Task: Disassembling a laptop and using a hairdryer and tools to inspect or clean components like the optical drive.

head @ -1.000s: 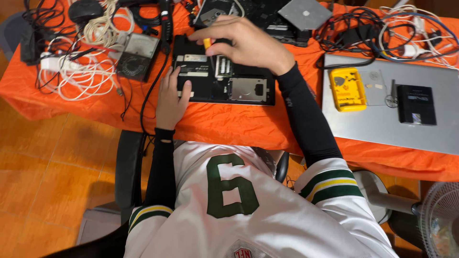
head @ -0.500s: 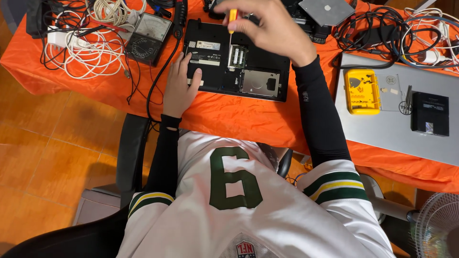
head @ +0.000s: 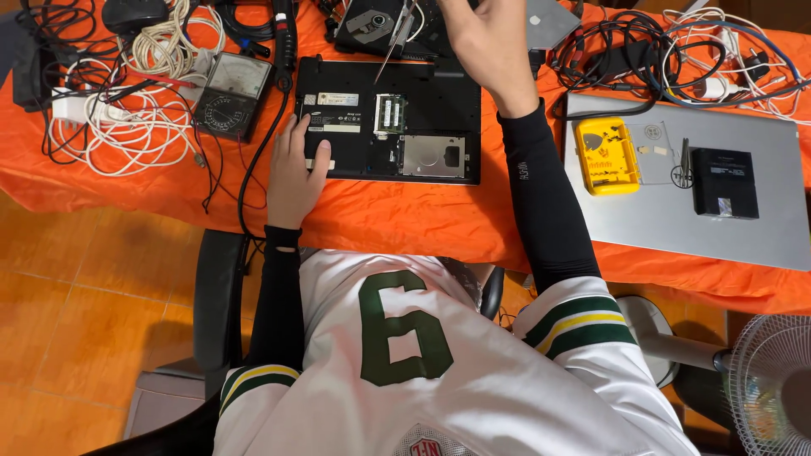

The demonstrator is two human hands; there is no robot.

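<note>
My left hand (head: 293, 173) lies flat, fingers spread, on the left edge of the black laptop (head: 389, 118), which sits open-bottomed near the front edge of the orange table (head: 397, 219). My right hand (head: 486, 46) is up past the laptop's far edge; I cannot tell what its fingers do. Wires (head: 118, 127) crowd the left. The yellow box (head: 606, 155) holds small bits.

On the orange tablecloth (head: 397, 219) we see a coiled white cable (head: 110, 131), a grey analogue multimeter (head: 232, 95), a yellow plastic bit case (head: 606, 156) on a closed silver laptop (head: 760, 228), and a white fan (head: 773, 384) on the floor.
</note>
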